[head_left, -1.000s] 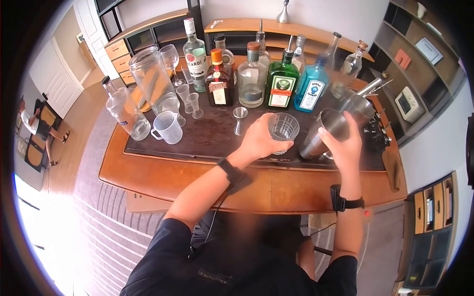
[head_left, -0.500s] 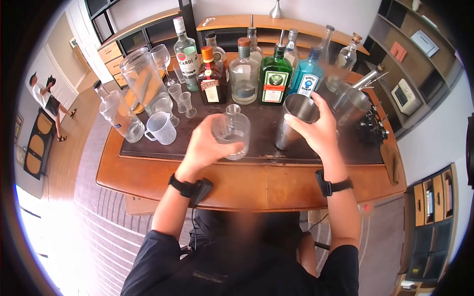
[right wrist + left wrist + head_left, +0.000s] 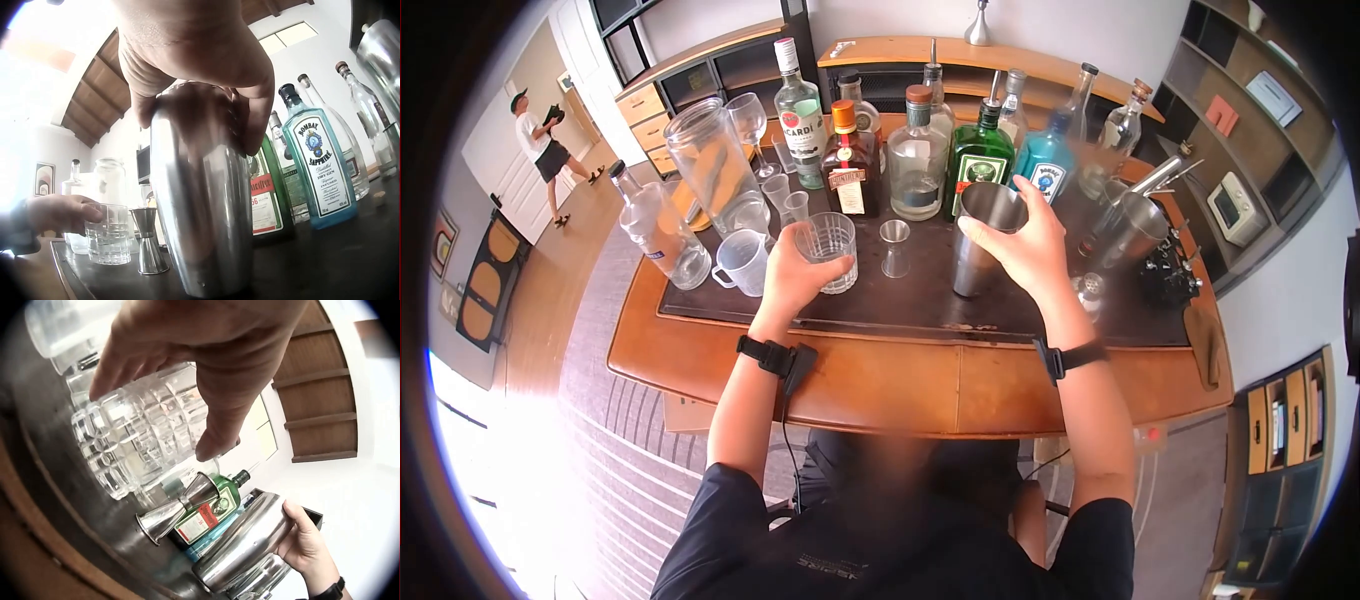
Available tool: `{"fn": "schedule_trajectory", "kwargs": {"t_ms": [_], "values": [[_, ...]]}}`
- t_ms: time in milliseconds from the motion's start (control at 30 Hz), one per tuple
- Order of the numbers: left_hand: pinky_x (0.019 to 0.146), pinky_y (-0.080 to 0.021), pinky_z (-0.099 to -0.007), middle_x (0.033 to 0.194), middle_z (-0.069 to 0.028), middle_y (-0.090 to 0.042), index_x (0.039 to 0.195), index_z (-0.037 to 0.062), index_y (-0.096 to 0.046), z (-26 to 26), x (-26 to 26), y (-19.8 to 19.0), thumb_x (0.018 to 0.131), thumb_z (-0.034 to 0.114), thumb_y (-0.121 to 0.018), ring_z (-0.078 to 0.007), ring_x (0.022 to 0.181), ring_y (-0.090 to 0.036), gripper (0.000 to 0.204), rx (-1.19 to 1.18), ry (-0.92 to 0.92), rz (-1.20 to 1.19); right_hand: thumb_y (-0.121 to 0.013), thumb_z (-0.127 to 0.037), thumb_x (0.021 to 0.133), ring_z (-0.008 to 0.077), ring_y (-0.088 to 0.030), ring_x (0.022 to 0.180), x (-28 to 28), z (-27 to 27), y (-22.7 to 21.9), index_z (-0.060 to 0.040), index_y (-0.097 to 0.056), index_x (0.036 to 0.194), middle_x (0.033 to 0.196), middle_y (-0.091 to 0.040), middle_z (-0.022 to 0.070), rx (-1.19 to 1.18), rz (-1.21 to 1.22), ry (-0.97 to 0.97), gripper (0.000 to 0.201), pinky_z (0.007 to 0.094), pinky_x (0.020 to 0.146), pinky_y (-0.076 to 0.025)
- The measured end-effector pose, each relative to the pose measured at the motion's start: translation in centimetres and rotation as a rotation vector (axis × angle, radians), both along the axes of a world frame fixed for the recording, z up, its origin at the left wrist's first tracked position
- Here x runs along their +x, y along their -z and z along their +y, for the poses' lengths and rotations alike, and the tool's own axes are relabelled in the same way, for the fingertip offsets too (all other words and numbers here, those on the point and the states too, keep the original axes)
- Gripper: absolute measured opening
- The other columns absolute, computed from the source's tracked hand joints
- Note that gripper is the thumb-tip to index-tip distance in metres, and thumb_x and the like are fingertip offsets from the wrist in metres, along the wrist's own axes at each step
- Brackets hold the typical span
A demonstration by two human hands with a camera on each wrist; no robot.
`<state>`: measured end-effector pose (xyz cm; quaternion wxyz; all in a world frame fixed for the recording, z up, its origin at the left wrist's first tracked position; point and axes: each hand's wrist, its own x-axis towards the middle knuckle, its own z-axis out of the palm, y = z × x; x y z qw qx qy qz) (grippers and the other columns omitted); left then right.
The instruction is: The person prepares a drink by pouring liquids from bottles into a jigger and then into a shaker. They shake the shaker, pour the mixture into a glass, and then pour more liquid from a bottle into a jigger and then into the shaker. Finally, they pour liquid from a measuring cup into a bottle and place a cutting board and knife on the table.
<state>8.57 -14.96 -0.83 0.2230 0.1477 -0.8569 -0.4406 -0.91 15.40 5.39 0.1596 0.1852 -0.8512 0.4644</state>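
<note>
Steel shaker (image 3: 976,255) gripped by the right hand (image 3: 1030,240) and glass (image 3: 832,255) gripped by the left hand (image 3: 794,278), either side of the jigger (image 3: 894,250) on the worktop (image 3: 900,318), are best kept upright and clear of it — with even, steady pressure.

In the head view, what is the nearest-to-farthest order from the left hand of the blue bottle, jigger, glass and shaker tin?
From the left hand:
1. Glass: in its grip.
2. Jigger: just right of the glass.
3. Shaker tin: farther right, in the right hand.
4. Blue bottle: behind the tin, to its right.
</note>
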Motion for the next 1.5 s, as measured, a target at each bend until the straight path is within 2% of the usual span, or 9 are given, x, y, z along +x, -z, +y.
{"fn": "schedule_trajectory", "kwargs": {"t_ms": [267, 367, 500, 667, 800, 1033, 1167, 1200, 1500], "values": [[0.099, -0.050, -0.0367, 0.123, -0.0205, -0.063, 0.136, -0.0106, -0.047, -0.1, -1.0, 1.3, 0.070, 0.034, -0.094, -0.0257, 0.115, -0.062, 0.093, 0.064, -0.031, 0.066, -0.091, -0.051, 0.068, 0.0344, -0.052, 0.133, -0.6, -0.2, 0.6, 0.0060, -0.044, 0.144, 0.140, -0.055, 0.0246, 0.018, 0.003, -0.041, 0.106, 0.0431, 0.111, -0.042], [0.107, -0.045, -0.0402, 0.135, -0.0270, -0.055, 0.144, -0.0104, -0.038, -0.1, -1.2, 1.3, 0.068, 0.035, -0.093, -0.0326, 0.127, -0.055, 0.104, 0.090, -0.024, 0.011, -0.092, -0.048, 0.068, 0.0335, -0.053, 0.132, -0.5, 0.1, 0.6, 0.0061, -0.042, 0.146, 0.140, -0.054, 0.0251, 0.008, -0.011, -0.055, 0.107, 0.0424, 0.110, -0.043], [0.114, -0.037, -0.0451, 0.144, -0.0302, -0.042, 0.149, -0.0104, -0.028, 0.1, -0.6, 1.1, 0.067, 0.037, -0.094, -0.0397, 0.137, -0.041, 0.116, -0.093, -0.017, 0.065, -0.096, -0.040, 0.066, 0.0298, -0.057, 0.126, -0.7, 0.6, 1.9, 0.0070, -0.038, 0.148, 0.137, -0.055, 0.0253, -0.154, -0.106, -0.152, 0.110, 0.0406, 0.104, -0.048], [0.107, -0.041, -0.0486, 0.135, -0.0306, -0.043, 0.148, -0.0077, -0.029, 2.1, 1.3, -1.1, 0.070, 0.030, -0.091, -0.0446, 0.127, -0.045, 0.106, -0.412, -0.048, 0.277, -0.093, -0.032, 0.073, 0.0267, -0.060, 0.120, -0.4, 1.3, 2.8, 0.0069, -0.031, 0.152, 0.133, -0.057, 0.0221, -0.256, -0.111, -0.171, 0.108, 0.0394, 0.098, -0.050], [0.102, -0.045, -0.0447, 0.126, -0.0228, -0.055, 0.142, -0.0020, -0.043, 3.1, 2.4, -3.1, 0.078, 0.028, -0.084, -0.0368, 0.120, -0.054, 0.082, -0.395, 0.002, 0.311, -0.089, -0.039, 0.077, 0.0334, -0.051, 0.133, -0.1, 1.9, 3.0, 0.0053, -0.029, 0.154, 0.142, -0.050, 0.0253, -0.284, -0.157, -0.130, 0.107, 0.0516, 0.107, -0.042], [0.080, -0.054, -0.0340, 0.095, -0.0114, -0.073, 0.123, 0.0014, -0.066, 1.8, 1.5, -8.0, 0.083, 0.027, -0.080, -0.0221, 0.086, -0.069, 0.049, -0.271, 0.149, 0.250, -0.089, -0.026, 0.077, 0.0235, -0.064, 0.113, 0.0, 1.0, 3.8, 0.0007, -0.039, 0.150, 0.129, -0.062, 0.0161, -0.382, -0.251, -0.288, 0.092, 0.0387, 0.101, -0.047], [0.075, -0.055, -0.0302, 0.095, -0.0083, -0.072, 0.123, -0.0007, -0.065, -1.5, -1.1, -10.1, 0.085, 0.028, -0.079, -0.0135, 0.084, -0.067, 0.049, -0.256, 0.052, 0.208, -0.083, -0.012, 0.082, 0.0140, -0.067, 0.095, -0.1, 0.5, 4.1, -0.0013, -0.049, 0.138, 0.106, -0.067, 0.0072, -0.306, -0.151, -0.305, 0.066, 0.0304, 0.087, -0.054], [0.078, -0.055, -0.0365, 0.094, -0.0135, -0.074, 0.121, -0.0001, -0.067, -2.5, -2.0, -10.5, 0.083, 0.034, -0.077, -0.0235, 0.086, -0.069, 0.052, -0.275, 0.020, 0.221, -0.081, -0.007, 0.085, 0.0112, -0.067, 0.090, -0.4, 0.6, 4.5, -0.0020, -0.051, 0.134, 0.098, -0.068, 0.0049, -0.271, -0.087, -0.281, 0.057, 0.0279, 0.081, -0.056], [0.089, -0.056, -0.0432, 0.104, -0.0192, -0.073, 0.115, 0.0000, -0.068, -11.0, -12.7, -15.9, 0.082, 0.032, -0.070, -0.0375, 0.100, -0.070, 0.046, -0.922, -0.172, 0.154, -0.083, -0.011, 0.085, 0.0144, -0.068, 0.097, -0.4, 0.5, 5.1, -0.0019, -0.048, 0.137, 0.110, -0.068, 0.0074, -0.323, -0.102, -0.295, 0.063, 0.0298, 0.087, -0.055]]}}
